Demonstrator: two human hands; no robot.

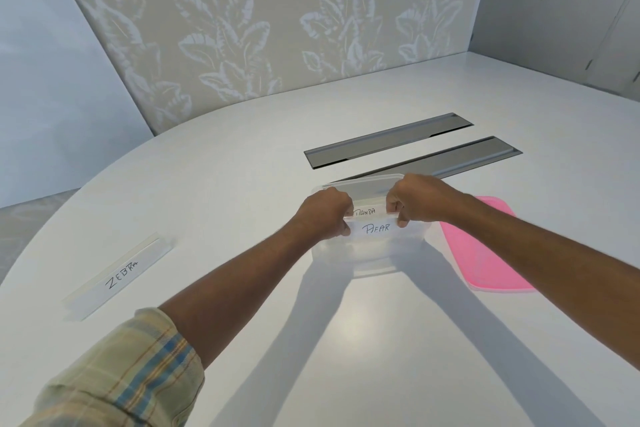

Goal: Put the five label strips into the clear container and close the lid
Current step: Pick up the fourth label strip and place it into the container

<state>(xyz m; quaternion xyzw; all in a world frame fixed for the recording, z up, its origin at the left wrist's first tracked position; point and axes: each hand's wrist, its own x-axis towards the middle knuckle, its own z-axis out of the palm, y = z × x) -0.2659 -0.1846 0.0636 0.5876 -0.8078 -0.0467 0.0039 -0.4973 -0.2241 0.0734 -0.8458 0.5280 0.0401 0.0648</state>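
- Left hand (327, 215) and right hand (415, 199) pinch the PEAR strip (375, 228) by its ends, over the clear container (367, 253).
- PANDA strip (365, 211) already inside.
- Next, likely: lower, release; ZEBRA strip (119, 276) waits far left, pink lid (485, 253) beside container.

1. We are seeing bare table (242, 184) lying open across the centre-left of the frame, between the ZEBRA strip (117, 276) at lower left and the clear container (367, 253) at centre.
2. The left hand (325, 215) and right hand (419, 199) are crowding the container's mouth, pinching the PEAR strip (375, 228) across it.
3. The pink lid (485, 253) is lying flat just right of the container, taking up that side.
4. Two grey slots (388, 139) are lying low in the tabletop behind the container.
5. The patterned wall panel (277, 28) is closing off the table's far edge.
6. We are finding open table at bottom centre, between the forearms.
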